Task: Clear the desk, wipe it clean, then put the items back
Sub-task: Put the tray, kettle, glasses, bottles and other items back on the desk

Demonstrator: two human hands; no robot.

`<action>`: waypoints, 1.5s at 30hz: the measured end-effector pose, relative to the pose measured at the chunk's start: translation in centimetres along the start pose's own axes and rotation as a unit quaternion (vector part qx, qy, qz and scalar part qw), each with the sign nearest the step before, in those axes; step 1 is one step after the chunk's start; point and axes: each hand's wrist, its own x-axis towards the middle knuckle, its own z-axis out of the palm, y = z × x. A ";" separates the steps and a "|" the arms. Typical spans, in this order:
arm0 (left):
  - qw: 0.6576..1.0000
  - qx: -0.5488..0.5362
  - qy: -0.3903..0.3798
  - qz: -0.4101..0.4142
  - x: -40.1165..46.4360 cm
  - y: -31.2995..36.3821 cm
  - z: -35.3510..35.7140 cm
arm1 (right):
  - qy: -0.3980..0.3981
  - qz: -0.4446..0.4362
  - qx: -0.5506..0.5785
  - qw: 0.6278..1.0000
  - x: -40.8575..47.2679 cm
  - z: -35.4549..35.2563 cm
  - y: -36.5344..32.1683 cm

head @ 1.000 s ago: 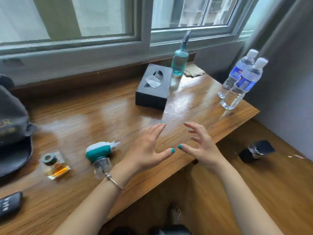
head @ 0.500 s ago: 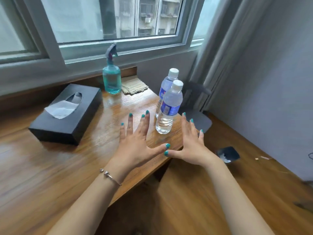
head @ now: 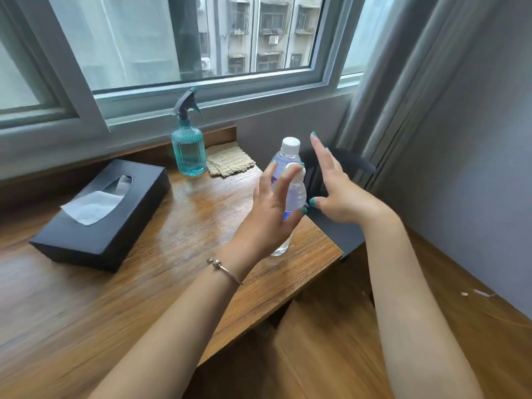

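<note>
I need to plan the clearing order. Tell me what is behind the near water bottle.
Directly behind the near water bottle stands a second water bottle; only its white cap and shoulder show. The left hand and the near bottle cover the rest of it.

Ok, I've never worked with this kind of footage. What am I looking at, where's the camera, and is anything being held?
There is no machine here: a person works with two bare hands, filmed by one wide-angle camera on their head, looking forward and down. The left hand, with a bracelet on its wrist, and the right hand are spread open either side of two water bottles at the corner of the wooden desk. Neither hand has closed on one yet. Also on the desk: a black tissue box, a teal spray bottle and a folded cloth by the window.
</note>
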 end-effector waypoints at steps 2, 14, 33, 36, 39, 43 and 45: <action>1.000 -0.013 0.003 -0.001 0.0 -0.4 0.0 | 0.001 -0.027 -0.007 1.000 1.8 -0.9 -0.4; 0.992 -0.048 0.112 -0.031 -2.7 -2.5 -2.1 | 0.076 -0.095 -0.008 0.993 3.9 2.9 -1.2; 0.950 -0.005 0.304 -0.076 -20.1 -4.4 -23.7 | 0.082 -0.218 0.077 0.969 -4.5 13.4 -18.7; 0.940 -0.016 0.335 -0.062 -24.5 -4.7 -29.3 | 0.094 -0.250 0.071 0.961 -6.2 16.6 -25.1; 0.933 -0.026 0.356 -0.039 -29.3 -5.9 -34.8 | 0.112 -0.262 0.086 0.955 -8.0 19.8 -31.2; 0.941 -0.024 0.337 -0.030 -34.8 -8.8 -41.9 | 0.115 -0.267 0.134 0.947 -10.3 25.0 -39.1; 0.945 -0.010 0.326 -0.031 -37.2 -10.3 -45.1 | 0.116 -0.273 0.145 0.944 -10.7 27.6 -42.5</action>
